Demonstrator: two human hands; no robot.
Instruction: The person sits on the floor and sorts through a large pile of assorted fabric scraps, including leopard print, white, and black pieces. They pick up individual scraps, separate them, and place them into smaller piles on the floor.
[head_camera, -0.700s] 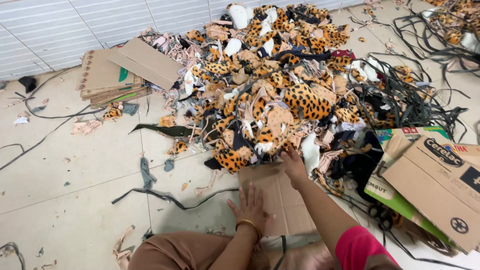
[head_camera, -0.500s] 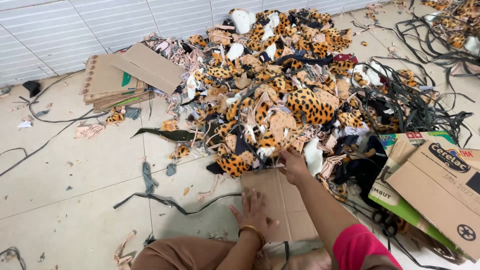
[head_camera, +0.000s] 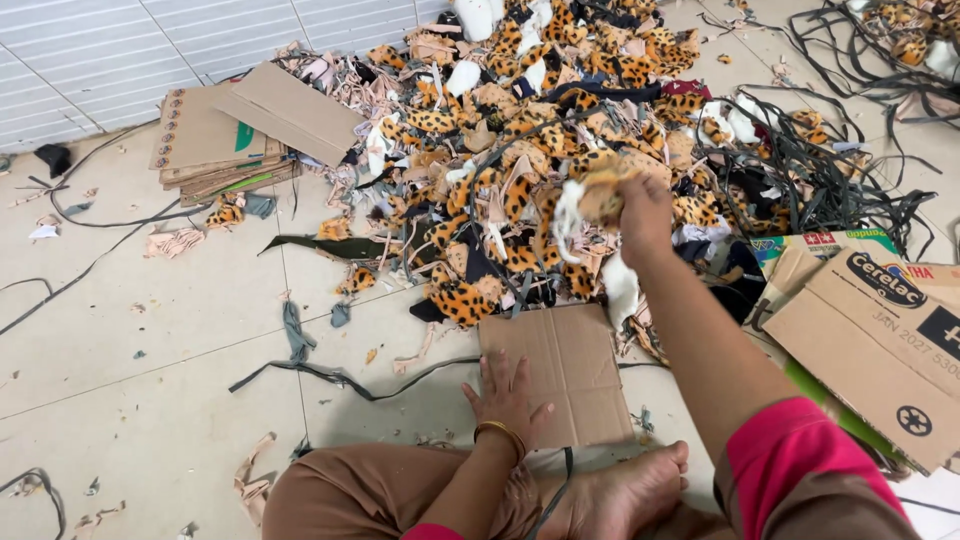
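Your right hand (head_camera: 645, 215) has risen, fist closed around a leopard-print scrap (head_camera: 600, 190); your left hand (head_camera: 508, 395) lies flat, fingers spread, on the cardboard sheet (head_camera: 570, 355).

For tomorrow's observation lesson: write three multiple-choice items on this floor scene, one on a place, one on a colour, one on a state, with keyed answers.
1. Where does the left hand rest?
A on the cardboard sheet
B on the white wall
C on black straps

2. What colour is the right sleeve?
A green
B pink
C blue

3. The right hand is:
A flat on the floor
B empty, open
C raised, gripping a fabric scrap

Answers: A, palm lies on its edge; B, sleeve shows pink; C, fingers close on the leopard-print piece above the pile.
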